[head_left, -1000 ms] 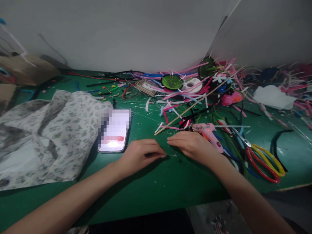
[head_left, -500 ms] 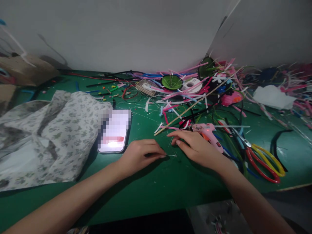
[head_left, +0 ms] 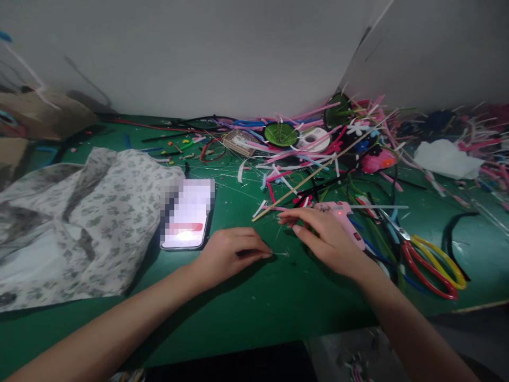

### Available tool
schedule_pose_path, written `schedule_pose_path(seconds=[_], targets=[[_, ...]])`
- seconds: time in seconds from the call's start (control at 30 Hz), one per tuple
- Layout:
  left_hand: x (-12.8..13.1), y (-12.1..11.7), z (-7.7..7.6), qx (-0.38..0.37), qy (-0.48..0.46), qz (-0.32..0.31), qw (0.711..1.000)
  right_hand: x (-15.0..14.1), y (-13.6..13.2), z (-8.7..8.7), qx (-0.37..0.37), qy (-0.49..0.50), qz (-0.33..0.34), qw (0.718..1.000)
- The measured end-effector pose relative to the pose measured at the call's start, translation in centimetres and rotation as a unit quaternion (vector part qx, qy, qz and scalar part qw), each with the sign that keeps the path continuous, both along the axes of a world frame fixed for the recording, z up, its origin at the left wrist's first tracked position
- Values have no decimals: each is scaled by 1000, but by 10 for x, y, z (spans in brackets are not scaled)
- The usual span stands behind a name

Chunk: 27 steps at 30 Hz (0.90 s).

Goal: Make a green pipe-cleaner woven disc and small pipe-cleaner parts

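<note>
My left hand point(head_left: 230, 252) is closed in a pinch on a thin pale strand point(head_left: 281, 254), which sticks out to the right just above the green tabletop. A small, unclear blob sits at the strand's far end. My right hand point(head_left: 322, 236) hovers to the right of that end, apart from it. Its fingers are loosely bent, with thumb and forefinger apart and nothing visible between them. Behind this hand lies a pink glue gun point(head_left: 345, 218) with a small orange light, partly covered by the fingers. A clear glue stick point(head_left: 382, 206) extends from its back.
Scissors point(head_left: 431, 265) with red and yellow handles lie right of my right hand. A phone point(head_left: 189, 212) and patterned cloth point(head_left: 99, 223) are at left. A wooden stick point(head_left: 302, 183) crosses in front of piled pipe cleaners, green dishes point(head_left: 280, 135) and a white spool point(head_left: 314, 140).
My right hand has shifted slightly to the right, away from the strand's end. My left hand holds the strand in the same place.
</note>
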State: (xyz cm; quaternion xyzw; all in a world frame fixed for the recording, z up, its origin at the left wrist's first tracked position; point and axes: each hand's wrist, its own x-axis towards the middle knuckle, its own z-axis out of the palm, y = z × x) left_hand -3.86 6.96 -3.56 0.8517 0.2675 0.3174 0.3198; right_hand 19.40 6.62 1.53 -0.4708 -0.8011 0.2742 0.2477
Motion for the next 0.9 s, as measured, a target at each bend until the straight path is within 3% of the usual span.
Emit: schedule_pose_path(seconds=[0.3, 0.47, 0.6, 0.73, 0.9], targets=[[0, 0, 1, -1, -6, -6, 1000, 1, -28, 21, -48, 166, -87, 981], [1, 1, 0, 9, -8, -3, 1000, 5, -46, 27, -14, 137, -58, 989], [1, 1, -1, 13, -13, 4, 1000, 5, -68, 17, 41, 100, -41, 993], [1, 1, 1, 14, -11, 8, 1000, 4, -91, 0, 10, 80, -50, 996], [1, 1, 1, 13, -10, 8, 1000, 14, -98, -9, -15, 21, -171, 985]])
